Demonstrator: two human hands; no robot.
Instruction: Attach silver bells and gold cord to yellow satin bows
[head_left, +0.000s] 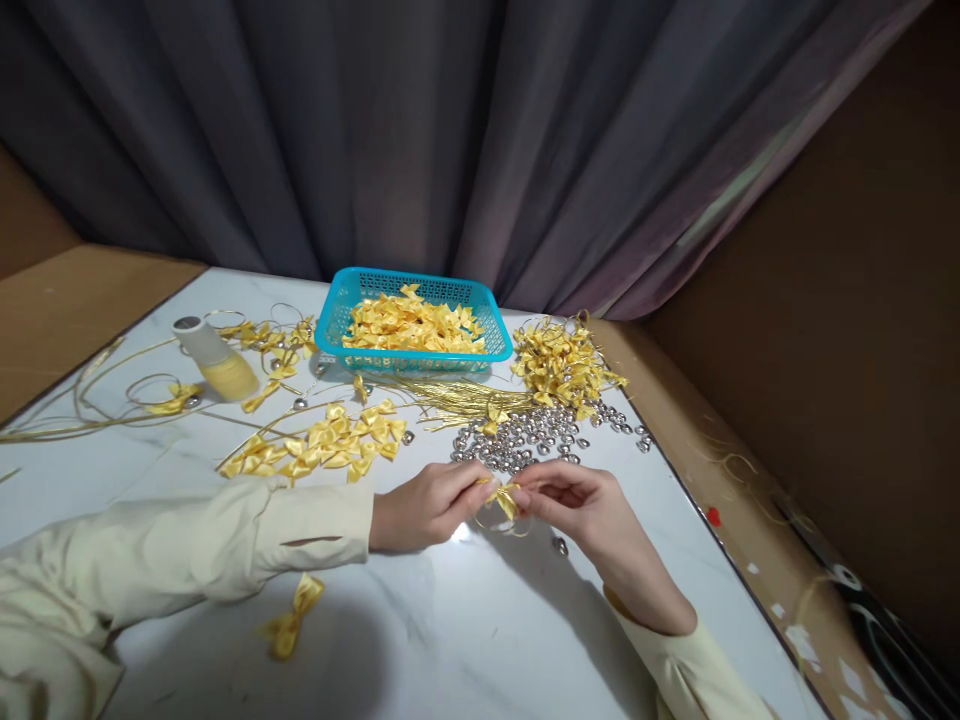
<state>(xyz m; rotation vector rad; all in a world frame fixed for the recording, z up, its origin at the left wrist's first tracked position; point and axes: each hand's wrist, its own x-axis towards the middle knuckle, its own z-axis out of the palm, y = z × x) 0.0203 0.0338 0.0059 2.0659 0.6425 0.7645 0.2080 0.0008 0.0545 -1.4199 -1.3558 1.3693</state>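
Note:
Between my two hands is a small yellow ribbon bow (507,500) with a thin gold cord loop hanging under it. My left hand (435,503) pinches the bow's left side between thumb and fingers. From the right, my right hand (574,505) grips its other side the same way. Fingertips hide the bow's ends and part of the cord. A single silver bead (559,546) lies just below my right hand. Right behind my hands spreads a pile of silver beads (517,440). Another yellow bow (294,615) rests below my left forearm.
A blue basket (420,358) of yellow bows stands at the back. Gold cords (465,398) lie before it. Loose bows (322,440) are left of centre, a bow pile (562,365) at right. A bottle (217,358) tilts at left. Scissors (877,620) lie beyond the table's right edge.

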